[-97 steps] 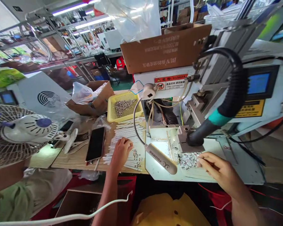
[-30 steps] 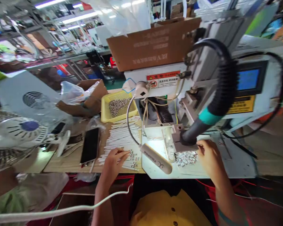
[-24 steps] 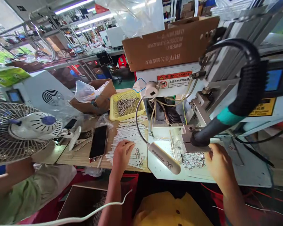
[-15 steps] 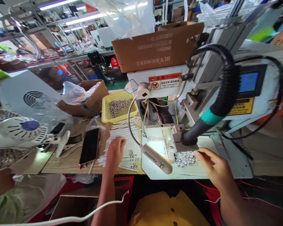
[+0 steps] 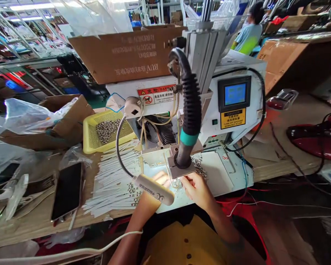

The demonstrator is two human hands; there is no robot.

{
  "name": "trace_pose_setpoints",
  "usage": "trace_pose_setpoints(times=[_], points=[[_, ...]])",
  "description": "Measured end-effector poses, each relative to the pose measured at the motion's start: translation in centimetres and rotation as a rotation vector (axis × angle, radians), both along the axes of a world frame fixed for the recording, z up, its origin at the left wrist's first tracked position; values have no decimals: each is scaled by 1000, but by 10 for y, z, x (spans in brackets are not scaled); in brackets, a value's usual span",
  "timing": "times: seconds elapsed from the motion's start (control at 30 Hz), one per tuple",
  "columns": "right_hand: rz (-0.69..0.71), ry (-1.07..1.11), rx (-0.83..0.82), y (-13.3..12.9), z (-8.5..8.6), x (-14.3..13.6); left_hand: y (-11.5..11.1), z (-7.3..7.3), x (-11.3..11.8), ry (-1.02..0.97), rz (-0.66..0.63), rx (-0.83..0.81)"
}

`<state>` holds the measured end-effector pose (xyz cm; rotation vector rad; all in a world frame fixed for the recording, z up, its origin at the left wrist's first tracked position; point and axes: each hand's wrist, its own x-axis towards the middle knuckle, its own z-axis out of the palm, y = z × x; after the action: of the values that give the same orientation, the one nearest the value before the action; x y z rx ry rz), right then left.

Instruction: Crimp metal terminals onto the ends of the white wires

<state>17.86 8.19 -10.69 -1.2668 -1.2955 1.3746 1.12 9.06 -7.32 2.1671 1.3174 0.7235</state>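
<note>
Both hands are close together at the work point of the white bench machine (image 5: 154,88), beneath its metal head (image 5: 179,167). My left hand (image 5: 161,178) is closed in a pinch under the bright lamp (image 5: 154,189), whose grey body covers part of it. My right hand (image 5: 197,187) comes from the other side, thumb and fingers pressed together near the head's lower edge. Whatever lies between the fingers of either hand is too small to make out. Left of the machine lies a spread of white flat strips (image 5: 110,176) with small metal ends. Small metal-and-white pieces (image 5: 200,167) lie right of the head.
A yellow basket (image 5: 88,141) holds many small metal parts. A phone (image 5: 67,191) and an open carton with plastic bags (image 5: 44,136) are at the left. A thick black hose (image 5: 191,99) rises from the head. A screen (image 5: 235,94) faces forward on the right.
My left hand has moved right from over the strips to beneath the machine head. My right hand has come in from the pile of small pieces to meet it. The view has turned rightward.
</note>
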Motion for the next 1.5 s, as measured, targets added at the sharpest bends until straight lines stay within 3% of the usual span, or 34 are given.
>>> trace_pose_setpoints(times=[0.27,0.53,0.8,1.07,1.2,1.33,1.43,1.5], points=[[67,33,-31,4,-1,4,0,-2,8,-9,110,-118],[77,1,-5,3,2,5,4,-14,6,-80,80,-104],[79,-13,-27,3,5,5,2,-1,8,-155,58,-98],[65,-60,14,4,1,4,2,-8,7,-98,91,-87],[42,-182,77,-2,11,2,2,-6,9,-80,76,-69],[10,-446,272,-8,26,17,-4,0,-19,-14,53,-8],[-234,-750,400,6,25,44,-11,2,-63,78,333,184],[-341,-793,405,22,16,61,-15,1,-92,168,521,284]])
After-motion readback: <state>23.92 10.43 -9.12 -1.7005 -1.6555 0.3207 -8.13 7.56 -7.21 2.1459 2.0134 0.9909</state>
